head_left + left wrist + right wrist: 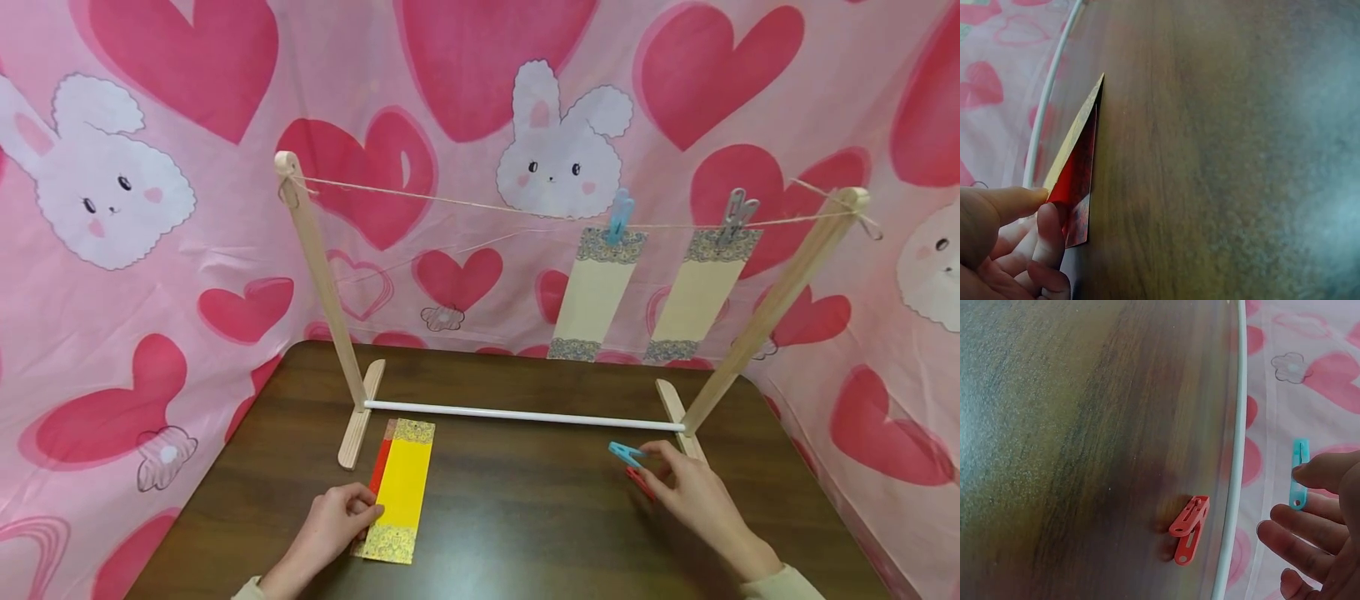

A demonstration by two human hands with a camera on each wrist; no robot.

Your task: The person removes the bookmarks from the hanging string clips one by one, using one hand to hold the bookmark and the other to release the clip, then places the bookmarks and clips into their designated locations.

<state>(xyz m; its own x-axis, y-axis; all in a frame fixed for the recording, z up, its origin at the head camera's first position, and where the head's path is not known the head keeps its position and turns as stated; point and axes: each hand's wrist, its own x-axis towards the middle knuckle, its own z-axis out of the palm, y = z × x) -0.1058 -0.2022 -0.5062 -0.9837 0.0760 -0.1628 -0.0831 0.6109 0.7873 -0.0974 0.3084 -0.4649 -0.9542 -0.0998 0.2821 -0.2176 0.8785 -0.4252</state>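
Observation:
My left hand [339,517] pinches the edge of a yellow paper strip [403,479] with patterned ends. In the left wrist view the yellow strip is tilted up above a red strip [1082,187] that lies beneath it on the table. My right hand [693,496] holds a light blue clothespin [625,454] between thumb and fingers. In the right wrist view this clothespin is seen edge-on, and a red clothespin [1190,531] lies on the table apart from the hand.
A wooden frame with a left post [322,283], a right post [776,308] and a white bar [525,415] stands across the table [517,517]. From its string [450,200], two cream strips hang by a blue clothespin [619,218] and a grey clothespin [737,215]. Pink cloth [247,225] surrounds the table.

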